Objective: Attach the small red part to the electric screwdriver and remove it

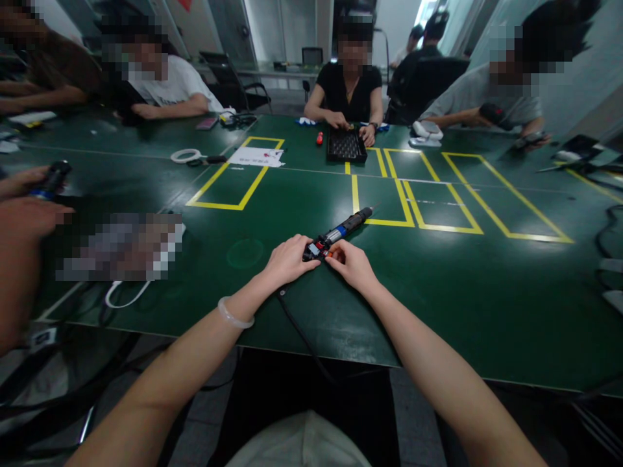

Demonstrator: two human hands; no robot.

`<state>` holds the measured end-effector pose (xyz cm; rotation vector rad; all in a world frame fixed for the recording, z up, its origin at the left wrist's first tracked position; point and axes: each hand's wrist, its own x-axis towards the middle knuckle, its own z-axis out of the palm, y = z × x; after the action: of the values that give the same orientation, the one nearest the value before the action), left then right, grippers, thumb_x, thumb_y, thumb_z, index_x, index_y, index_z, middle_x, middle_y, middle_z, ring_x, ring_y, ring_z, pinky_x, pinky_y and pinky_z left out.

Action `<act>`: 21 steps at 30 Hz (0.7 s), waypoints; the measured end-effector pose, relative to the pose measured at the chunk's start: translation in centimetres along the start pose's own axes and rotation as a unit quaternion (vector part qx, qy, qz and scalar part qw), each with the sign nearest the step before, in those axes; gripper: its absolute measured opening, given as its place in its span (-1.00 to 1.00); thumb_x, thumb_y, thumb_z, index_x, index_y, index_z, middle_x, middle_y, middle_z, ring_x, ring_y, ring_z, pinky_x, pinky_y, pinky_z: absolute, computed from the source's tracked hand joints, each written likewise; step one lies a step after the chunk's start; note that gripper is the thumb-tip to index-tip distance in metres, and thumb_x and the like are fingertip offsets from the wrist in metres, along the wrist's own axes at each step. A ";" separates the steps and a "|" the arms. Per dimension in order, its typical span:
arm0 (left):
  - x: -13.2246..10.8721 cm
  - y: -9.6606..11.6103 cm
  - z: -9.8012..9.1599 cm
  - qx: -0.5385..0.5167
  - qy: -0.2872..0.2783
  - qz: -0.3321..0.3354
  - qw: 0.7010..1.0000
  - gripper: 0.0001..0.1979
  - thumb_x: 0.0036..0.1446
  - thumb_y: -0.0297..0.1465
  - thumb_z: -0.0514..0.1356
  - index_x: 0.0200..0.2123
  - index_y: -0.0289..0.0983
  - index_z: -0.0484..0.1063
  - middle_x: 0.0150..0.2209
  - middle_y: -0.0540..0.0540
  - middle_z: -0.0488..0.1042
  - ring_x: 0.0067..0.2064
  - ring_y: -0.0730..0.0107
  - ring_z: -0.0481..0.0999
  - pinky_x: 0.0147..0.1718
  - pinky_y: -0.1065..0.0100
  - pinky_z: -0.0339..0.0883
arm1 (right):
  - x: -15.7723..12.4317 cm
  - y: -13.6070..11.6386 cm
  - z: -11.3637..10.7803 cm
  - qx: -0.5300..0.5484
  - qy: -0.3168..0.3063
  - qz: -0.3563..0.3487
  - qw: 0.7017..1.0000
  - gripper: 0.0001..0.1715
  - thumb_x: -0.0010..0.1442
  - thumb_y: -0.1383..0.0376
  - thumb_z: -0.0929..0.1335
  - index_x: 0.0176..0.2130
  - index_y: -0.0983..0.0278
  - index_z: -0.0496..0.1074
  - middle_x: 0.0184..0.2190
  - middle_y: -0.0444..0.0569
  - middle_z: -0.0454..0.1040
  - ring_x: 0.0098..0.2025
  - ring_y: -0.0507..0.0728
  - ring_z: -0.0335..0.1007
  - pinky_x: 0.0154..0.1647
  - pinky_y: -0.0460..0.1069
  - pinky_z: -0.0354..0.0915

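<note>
An electric screwdriver (pixel 346 227) with a black nose, a blue ring and a silvery barrel lies slanted over the green table, its thin bit pointing away to the right. Around its black rear end, my left hand (pixel 291 259) is closed, thumb along the near side. My right hand (pixel 353 263) has thumb and fingers pinched at the same rear part, beside a small red-orange piece (pixel 329 253). Whether that piece belongs to the screwdriver I cannot tell. A black cable (pixel 296 324) runs from near my left hand over the table's front edge.
Yellow tape outlines (pixel 389 222) mark the green table (pixel 438 292). Across from me a person works over a black tray (pixel 346 146), with a small red object (pixel 320 138) nearby. A paper sheet (pixel 246 157) and a white ring-shaped item (pixel 185 156) lie left. A co-worker's hand (pixel 29 214) reaches in at left.
</note>
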<state>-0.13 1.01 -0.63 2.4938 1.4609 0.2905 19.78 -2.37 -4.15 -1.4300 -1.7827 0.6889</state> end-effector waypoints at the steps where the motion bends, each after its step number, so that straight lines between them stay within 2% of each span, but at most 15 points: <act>1: 0.0 0.1 0.0 -0.003 -0.001 0.004 1.000 -0.52 0.14 -0.13 0.27 0.05 -0.25 0.38 0.00 -0.21 0.47 0.02 0.02 0.50 -0.13 0.19 0.36 | 0.0 0.0 0.0 -0.017 0.001 0.000 1.000 -0.87 0.16 0.29 0.42 -0.32 0.23 0.36 -0.46 -0.16 0.43 -0.45 0.05 0.31 -0.41 -0.07 0.15; 5: 0.0 0.0 0.1 -0.005 -0.003 0.010 1.000 -0.53 0.13 -0.10 0.26 0.02 -0.25 0.39 0.00 -0.21 0.48 0.02 0.01 0.50 -0.15 0.18 0.36 | 0.0 -0.1 -0.1 -0.067 0.013 -0.008 0.998 -0.83 0.15 0.27 0.44 -0.33 0.22 0.34 -0.45 -0.15 0.45 -0.44 0.06 0.30 -0.41 -0.06 0.12; 11: 0.0 0.0 0.1 -0.002 0.002 0.012 1.000 -0.55 0.14 -0.11 0.26 0.00 -0.24 0.39 -0.02 -0.20 0.48 0.00 0.03 0.50 -0.16 0.20 0.36 | 0.1 0.3 0.1 -0.048 0.002 -0.057 0.997 -0.90 0.18 0.32 0.40 -0.27 0.21 0.37 -0.45 -0.15 0.41 -0.42 0.07 0.29 -0.39 -0.06 0.16; 16: -0.1 0.2 0.2 0.028 0.009 0.021 0.999 -0.52 0.18 -0.10 0.23 0.07 -0.23 0.37 -0.04 -0.20 0.47 0.00 0.04 0.49 -0.15 0.20 0.35 | 0.2 0.5 0.3 -0.046 0.000 -0.077 0.996 -0.98 0.21 0.34 0.38 -0.27 0.23 0.44 -0.38 -0.08 0.49 -0.35 0.10 0.38 -0.27 -0.03 0.26; 21: 0.1 1.0 0.5 0.062 0.020 0.019 0.998 -0.42 0.21 0.02 0.18 0.13 -0.26 0.37 -0.06 -0.24 0.45 -0.02 0.01 0.48 -0.17 0.18 0.33 | 0.1 0.3 0.0 -0.047 0.006 -0.088 0.995 -0.86 0.25 0.39 0.31 -0.24 0.24 0.48 -0.27 -0.01 0.57 -0.25 0.15 0.46 -0.14 0.02 0.31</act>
<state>0.92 0.60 -0.83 2.6304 1.4920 0.2642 19.88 -2.22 -4.35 -1.3140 -1.9268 0.5115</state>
